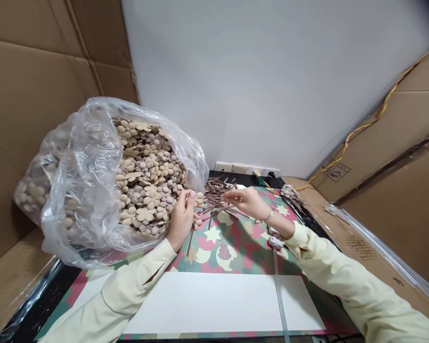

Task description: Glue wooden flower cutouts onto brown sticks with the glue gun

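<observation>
Beige flower-shaped pieces [199, 199], plump and rounded

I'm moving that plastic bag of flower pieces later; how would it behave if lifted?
The plastic bag would probably sag, looking thin and crumpled. Packed with flower-shaped pieces, it may be heavy, and some could spill since it gapes open.

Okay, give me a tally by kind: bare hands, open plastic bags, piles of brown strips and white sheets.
Bare hands: 2, left hand and right hand
Open plastic bag: 1
Pile of brown strips: 1
White sheet: 1
Total: 5
</observation>
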A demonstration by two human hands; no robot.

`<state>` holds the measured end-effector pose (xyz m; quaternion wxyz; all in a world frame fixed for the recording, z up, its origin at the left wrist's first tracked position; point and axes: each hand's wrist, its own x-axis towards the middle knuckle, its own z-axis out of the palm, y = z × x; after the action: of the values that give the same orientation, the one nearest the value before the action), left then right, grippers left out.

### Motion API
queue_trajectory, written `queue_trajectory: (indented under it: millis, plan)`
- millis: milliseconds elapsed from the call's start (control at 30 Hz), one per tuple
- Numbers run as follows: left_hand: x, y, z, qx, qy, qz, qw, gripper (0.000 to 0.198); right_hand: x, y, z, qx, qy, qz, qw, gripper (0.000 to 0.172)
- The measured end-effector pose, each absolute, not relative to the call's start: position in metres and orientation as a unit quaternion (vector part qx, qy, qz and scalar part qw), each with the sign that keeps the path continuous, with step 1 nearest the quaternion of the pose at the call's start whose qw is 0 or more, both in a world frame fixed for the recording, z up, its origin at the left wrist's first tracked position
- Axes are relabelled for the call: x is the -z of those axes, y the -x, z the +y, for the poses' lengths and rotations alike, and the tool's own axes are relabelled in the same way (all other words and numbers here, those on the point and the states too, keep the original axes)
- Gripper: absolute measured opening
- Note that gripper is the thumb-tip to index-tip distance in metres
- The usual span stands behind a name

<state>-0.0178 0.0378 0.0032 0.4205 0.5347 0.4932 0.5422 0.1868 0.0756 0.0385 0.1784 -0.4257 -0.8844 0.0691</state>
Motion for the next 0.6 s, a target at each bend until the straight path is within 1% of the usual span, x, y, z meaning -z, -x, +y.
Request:
queue_trajectory:
  millis: [100,133,200,233,267,333,467,600]
  plan:
    - [-0.011,0.011,0.03,-0.525,-0.486,0.426,0.554,0.028,-0.051,-0.184,0.045,-0.122,0.457,-0.844,0.254,0.02]
    - [-0.013,0.009,0.028,-0.517,-0.478,0.407,0.582,0.027,-0.051,-0.182,0.033,-0.15,0.457,-0.837,0.26,0.02]
    - [-0.015,0.005,0.023,-0.497,-0.471,0.386,0.618,0.028,-0.047,-0.178,0.013,-0.196,0.455,-0.831,0.252,0.028]
    - [-0.015,0.004,0.021,-0.487,-0.469,0.382,0.631,0.028,-0.044,-0.176,0.005,-0.208,0.458,-0.826,0.254,0.032]
    - [-0.014,0.002,0.019,-0.476,-0.468,0.379,0.641,0.028,-0.04,-0.175,0.0,-0.213,0.465,-0.82,0.257,0.032]
    - [-0.012,-0.001,0.015,-0.456,-0.468,0.373,0.659,0.029,-0.032,-0.173,-0.008,-0.224,0.478,-0.809,0.259,0.025]
    - [-0.009,-0.007,0.006,-0.421,-0.479,0.364,0.679,0.031,-0.024,-0.175,-0.017,-0.331,0.491,-0.771,0.235,0.025]
    - [-0.01,-0.008,0.002,-0.391,-0.506,0.365,0.677,0.031,-0.029,-0.191,-0.033,-0.42,0.523,-0.706,0.228,0.028]
